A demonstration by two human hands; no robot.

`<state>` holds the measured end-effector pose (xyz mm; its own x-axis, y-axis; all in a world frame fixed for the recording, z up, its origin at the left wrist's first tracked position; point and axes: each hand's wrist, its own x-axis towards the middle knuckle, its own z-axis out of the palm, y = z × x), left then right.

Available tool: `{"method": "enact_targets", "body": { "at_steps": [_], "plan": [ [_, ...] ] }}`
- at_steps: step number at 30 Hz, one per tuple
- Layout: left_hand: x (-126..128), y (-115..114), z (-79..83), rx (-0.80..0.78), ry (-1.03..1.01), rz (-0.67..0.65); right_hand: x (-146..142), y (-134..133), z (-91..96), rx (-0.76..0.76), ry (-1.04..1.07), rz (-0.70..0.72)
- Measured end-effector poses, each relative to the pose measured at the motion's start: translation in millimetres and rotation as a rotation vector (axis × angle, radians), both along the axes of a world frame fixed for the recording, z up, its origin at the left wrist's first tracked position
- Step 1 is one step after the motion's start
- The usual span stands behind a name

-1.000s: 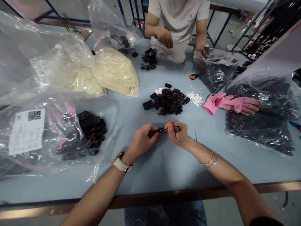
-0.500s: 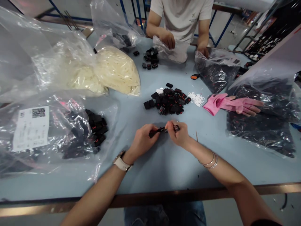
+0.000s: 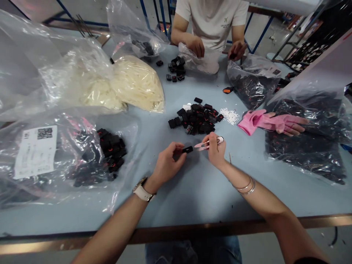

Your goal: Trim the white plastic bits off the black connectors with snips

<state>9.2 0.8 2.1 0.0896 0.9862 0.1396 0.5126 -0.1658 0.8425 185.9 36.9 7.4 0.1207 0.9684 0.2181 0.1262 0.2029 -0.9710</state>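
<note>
Between thumb and fingertips, my left hand (image 3: pixel 168 161) pinches a small black plastic connector housing (image 3: pixel 187 149). My right hand (image 3: pixel 216 149) grips a pair of thread snips (image 3: pixel 202 146), its two blades apart and directed at the housing with a small gap between. A rounded end of the snips sticks out past my right fingers. Just beyond both hands lies a heap of similar black housings (image 3: pixel 196 119), some with orange or red parts. To the right of the heap is a scatter of tiny white pieces (image 3: pixel 229 116).
Clear bags of black parts (image 3: pixel 35 190) and cream pieces (image 3: pixel 140 82) lie left. Pink gloves (image 3: pixel 253 121) lie by a bag of black parts (image 3: pixel 305 154) at right. Across the table (image 3: pixel 203 205), a person (image 3: pixel 210 25) handles bags near a smaller heap (image 3: pixel 176 65).
My right hand has drawn back slightly right, and the snips now show clear of the housing. The housing has turned in my left fingers. The co-worker's hand at right has lifted from the bag.
</note>
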Motion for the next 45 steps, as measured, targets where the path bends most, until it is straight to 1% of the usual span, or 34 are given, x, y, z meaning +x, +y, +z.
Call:
{"method": "enact_targets", "body": {
  "at_steps": [2, 3, 6, 7, 9, 10, 11, 13, 15, 16, 18, 19, 21, 23, 25, 28, 30, 32, 34, 36, 38, 39, 41, 43, 44, 45],
  "plan": [
    [-1, 1, 1.5, -0.011, -0.122, 0.098, 0, 2, -1.7, -0.043, 0.044, -0.006],
    [-3, 2, 2.8, 0.011, -0.216, 0.182, 1, 3, -2.0, -0.057, 0.053, -0.007],
    [-12, 7, 9.1, 0.186, -0.604, 0.503, 1, 5, -1.9, -0.079, 0.048, 0.0],
    [-15, 9, 11.5, 0.234, -0.729, 0.576, 1, 5, -1.8, -0.078, 0.044, 0.005],
    [-20, 12, 15.0, 0.168, -0.886, 0.599, 1, 5, -1.8, -0.074, 0.034, 0.017],
    [-21, 13, 15.9, 0.133, -0.928, 0.607, 1, 4, -2.0, -0.074, 0.027, 0.022],
    [-21, 14, 15.9, 0.128, -0.96, 0.645, 1, 4, -2.3, -0.073, 0.017, 0.028],
    [-17, 13, 14.3, 0.091, -0.95, 0.616, 2, 5, -2.7, -0.062, -0.006, 0.03],
    [-12, 10, 11.4, 0.028, -0.83, 0.468, 5, 7, -2.1, -0.019, -0.036, 0.0],
    [-10, 8, 9.8, -0.009, -0.719, 0.373, 7, 9, -1.3, 0.016, -0.058, -0.031],
    [-7, 4, 6.5, -0.049, -0.415, 0.193, 12, 15, 1.4, 0.091, -0.119, -0.109],
    [-6, 3, 4.7, -0.039, -0.248, 0.114, 15, 19, 3.1, 0.115, -0.158, -0.14],
    [-5, 1, 0.8, 0.051, 0.037, -0.035, 20, 25, 6.2, 0.138, -0.255, -0.172],
    [-4, 1, -3.0, 0.158, 0.214, -0.172, 25, 31, 7.6, 0.146, -0.398, -0.157],
    [-4, 2, -5.7, 0.23, 0.305, -0.246, 28, 35, 6.2, 0.139, -0.585, -0.118],
    [-5, 4, -7.4, 0.257, 0.348, -0.258, 31, 39, 0.7, 0.056, -0.823, -0.031],
    [-5, 4, -7.7, 0.252, 0.341, -0.259, 32, 40, -1.7, 0.016, -0.882, 0.009],
    [-5, 3, -8.1, 0.241, 0.319, -0.246, 32, 40, -0.9, 0.026, -0.859, 0.016],
    [-5, 2, -8.3, 0.22, 0.286, -0.201, 31, 39, 3.2, 0.069, -0.795, 0.036],
    [-5, 1, -7.7, 0.194, 0.243, -0.145, 28, 34, 8.3, 0.117, -0.742, 0.15],
    [-5, 0, -5.8, 0.171, 0.194, -0.106, 22, 28, 12.2, 0.151, -0.725, 0.338],
    [-5, 0, -4.5, 0.163, 0.174, -0.1, 19, 24, 13.3, 0.162, -0.724, 0.431],
    [-5, -1, -1.6, 0.138, 0.158, -0.107, 13, 19, 13.8, 0.172, -0.719, 0.57],
    [-4, -2, 0.8, 0.106, 0.161, -0.108, 11, 18, 13.6, 0.163, -0.691, 0.657],
    [-3, -2, 1.6, 0.093, 0.162, -0.102, 11, 19, 13.8, 0.149, -0.666, 0.663],
    [-3, -2, 1.9, 0.082, 0.159, -0.095, 14, 23, 14.5, 0.129, -0.639, 0.629]
  ]
}}
